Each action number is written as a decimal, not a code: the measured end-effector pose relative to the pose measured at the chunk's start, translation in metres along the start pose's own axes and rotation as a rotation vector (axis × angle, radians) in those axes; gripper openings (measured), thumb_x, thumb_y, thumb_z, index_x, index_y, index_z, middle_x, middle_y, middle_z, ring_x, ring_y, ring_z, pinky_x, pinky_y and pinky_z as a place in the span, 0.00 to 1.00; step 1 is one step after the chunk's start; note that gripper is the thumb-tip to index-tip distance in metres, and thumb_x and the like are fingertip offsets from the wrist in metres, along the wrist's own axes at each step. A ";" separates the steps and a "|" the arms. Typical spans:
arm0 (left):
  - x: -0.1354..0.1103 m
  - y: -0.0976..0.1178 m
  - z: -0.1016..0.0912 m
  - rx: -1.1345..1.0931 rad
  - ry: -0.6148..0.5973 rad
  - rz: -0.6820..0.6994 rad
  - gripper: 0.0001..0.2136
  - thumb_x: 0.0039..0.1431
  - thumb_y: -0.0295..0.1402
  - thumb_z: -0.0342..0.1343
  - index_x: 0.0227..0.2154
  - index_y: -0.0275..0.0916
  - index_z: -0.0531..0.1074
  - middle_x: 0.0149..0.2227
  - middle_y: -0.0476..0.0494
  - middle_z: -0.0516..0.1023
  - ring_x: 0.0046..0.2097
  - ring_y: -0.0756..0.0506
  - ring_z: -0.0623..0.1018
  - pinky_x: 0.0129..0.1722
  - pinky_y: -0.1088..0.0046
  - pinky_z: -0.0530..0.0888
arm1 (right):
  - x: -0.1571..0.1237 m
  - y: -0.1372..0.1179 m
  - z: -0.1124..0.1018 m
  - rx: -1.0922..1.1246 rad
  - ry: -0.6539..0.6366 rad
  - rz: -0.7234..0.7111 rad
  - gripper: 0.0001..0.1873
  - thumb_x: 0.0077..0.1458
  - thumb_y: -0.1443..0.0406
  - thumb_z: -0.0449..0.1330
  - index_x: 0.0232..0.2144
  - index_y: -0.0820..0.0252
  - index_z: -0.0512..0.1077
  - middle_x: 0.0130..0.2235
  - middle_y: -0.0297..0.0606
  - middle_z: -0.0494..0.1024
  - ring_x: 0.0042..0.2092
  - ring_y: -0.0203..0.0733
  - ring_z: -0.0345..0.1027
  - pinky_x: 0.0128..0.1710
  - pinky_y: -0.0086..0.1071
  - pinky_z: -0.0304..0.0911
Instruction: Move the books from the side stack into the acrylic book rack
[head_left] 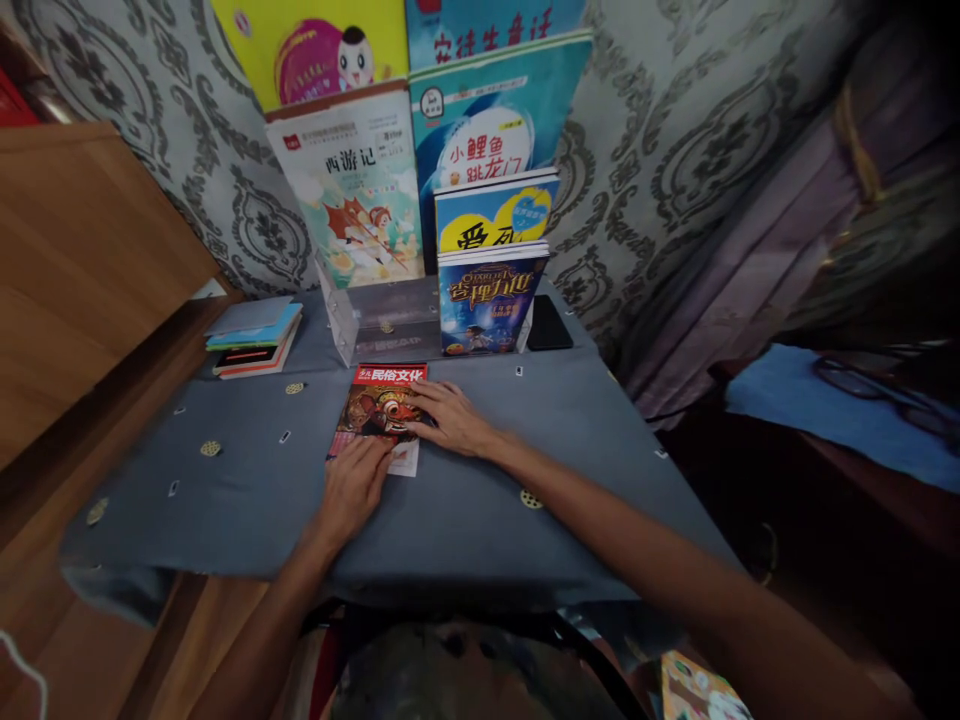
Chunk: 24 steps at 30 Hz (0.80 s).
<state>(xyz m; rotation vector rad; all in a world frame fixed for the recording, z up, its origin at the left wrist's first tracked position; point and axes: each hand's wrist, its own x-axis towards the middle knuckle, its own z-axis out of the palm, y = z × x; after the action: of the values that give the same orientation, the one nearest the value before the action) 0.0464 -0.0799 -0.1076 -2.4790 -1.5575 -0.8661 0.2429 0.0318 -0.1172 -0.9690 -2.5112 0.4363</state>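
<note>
A red-topped magazine (379, 400) with a mask on its cover lies flat on the grey cloth-covered table (247, 500). My left hand (354, 487) rests on its lower edge with fingers stretched out flat. Fingers spread, my right hand (450, 418) lies over the magazine's right side. Neither hand grips anything. Behind the magazine stands a clear acrylic book holder (352, 320) with two upright books (487, 290) at its right end.
A small stack of books (253, 340) lies at the table's back left. Large picture books (352, 190) lean on the patterned wall. A black phone-like slab (549, 325) lies right of the holder. A wooden cabinet (75, 260) stands left; curtain and blue cloth (840, 410) right.
</note>
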 end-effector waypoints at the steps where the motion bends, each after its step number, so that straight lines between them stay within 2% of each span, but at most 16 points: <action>1: 0.000 0.000 0.000 -0.001 -0.002 0.005 0.13 0.71 0.34 0.45 0.41 0.39 0.75 0.36 0.43 0.80 0.39 0.45 0.78 0.41 0.69 0.74 | 0.000 0.000 -0.001 -0.001 0.004 -0.004 0.26 0.65 0.52 0.56 0.59 0.57 0.69 0.65 0.49 0.66 0.67 0.50 0.57 0.65 0.49 0.50; 6: -0.001 -0.003 0.000 0.007 -0.022 0.020 0.14 0.71 0.33 0.44 0.43 0.39 0.76 0.37 0.41 0.80 0.40 0.45 0.78 0.43 0.67 0.75 | -0.001 0.001 0.000 -0.008 0.025 -0.025 0.27 0.64 0.50 0.56 0.59 0.55 0.69 0.64 0.46 0.67 0.66 0.48 0.58 0.65 0.47 0.50; 12: -0.002 -0.001 -0.003 0.024 -0.069 0.063 0.14 0.70 0.33 0.44 0.43 0.41 0.76 0.40 0.42 0.80 0.42 0.45 0.78 0.45 0.66 0.76 | -0.001 0.004 0.004 -0.028 0.002 -0.024 0.30 0.64 0.48 0.54 0.61 0.55 0.67 0.66 0.48 0.64 0.67 0.51 0.56 0.65 0.52 0.49; 18: -0.009 -0.001 -0.002 0.041 -0.099 0.113 0.11 0.69 0.34 0.50 0.46 0.41 0.75 0.47 0.41 0.79 0.48 0.43 0.77 0.51 0.62 0.75 | -0.008 0.000 0.003 -0.087 -0.047 -0.066 0.39 0.62 0.44 0.54 0.65 0.61 0.60 0.69 0.53 0.57 0.70 0.56 0.48 0.66 0.56 0.46; 24: -0.009 -0.002 -0.006 -0.069 -0.102 0.093 0.10 0.68 0.33 0.50 0.45 0.40 0.75 0.48 0.39 0.79 0.50 0.43 0.77 0.51 0.61 0.75 | -0.022 -0.008 0.002 -0.109 -0.111 -0.090 0.51 0.56 0.36 0.53 0.68 0.66 0.53 0.70 0.60 0.51 0.72 0.59 0.41 0.68 0.57 0.40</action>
<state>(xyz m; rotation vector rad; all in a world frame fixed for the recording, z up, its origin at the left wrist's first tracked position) 0.0396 -0.0882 -0.1070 -2.6594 -1.4512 -0.8054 0.2524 0.0112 -0.1215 -0.8894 -2.6913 0.3371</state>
